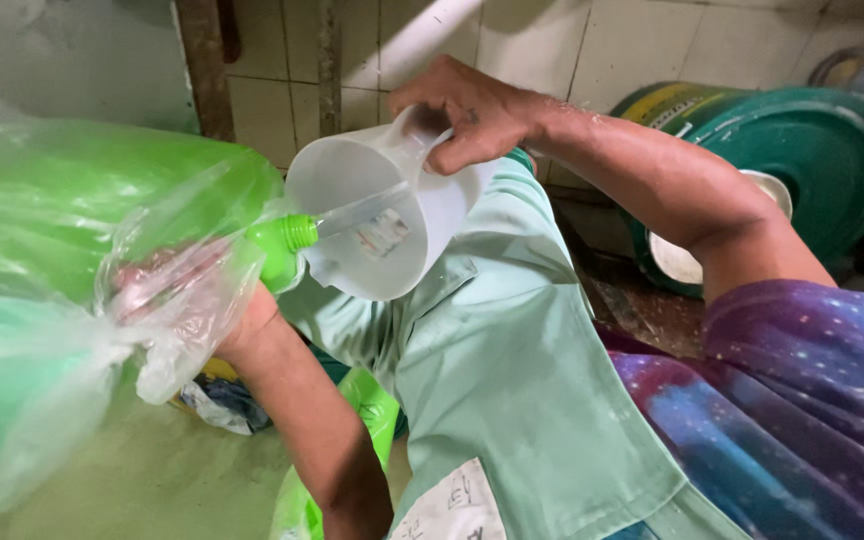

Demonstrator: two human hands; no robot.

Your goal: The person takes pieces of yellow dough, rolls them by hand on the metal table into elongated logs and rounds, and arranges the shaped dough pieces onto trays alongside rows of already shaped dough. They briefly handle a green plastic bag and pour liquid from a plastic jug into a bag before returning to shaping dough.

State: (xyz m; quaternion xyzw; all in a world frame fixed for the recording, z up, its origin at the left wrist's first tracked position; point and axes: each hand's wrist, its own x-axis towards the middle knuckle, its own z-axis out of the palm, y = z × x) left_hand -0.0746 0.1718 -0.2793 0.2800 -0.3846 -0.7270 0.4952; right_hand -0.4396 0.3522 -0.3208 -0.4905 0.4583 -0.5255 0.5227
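My right hand (472,115) grips the handle of a translucent white plastic jug (382,215), which is tipped toward the left with its mouth facing me. My left hand (187,300), wrapped in the folds of a clear plastic bag (72,320), holds a green bottle; only the bottle's threaded neck (287,245) shows past the plastic. The neck touches the jug's rim. The rest of the bottle and most of my left fingers are hidden behind the bag. A small label shows inside the jug.
My knee in pale green trousers (492,360) fills the middle. A round green lidded drum (802,160) lies at the right against a tiled wall (542,45). More green plastic (372,405) and a crumpled bag (217,400) lie on the floor below my left arm.
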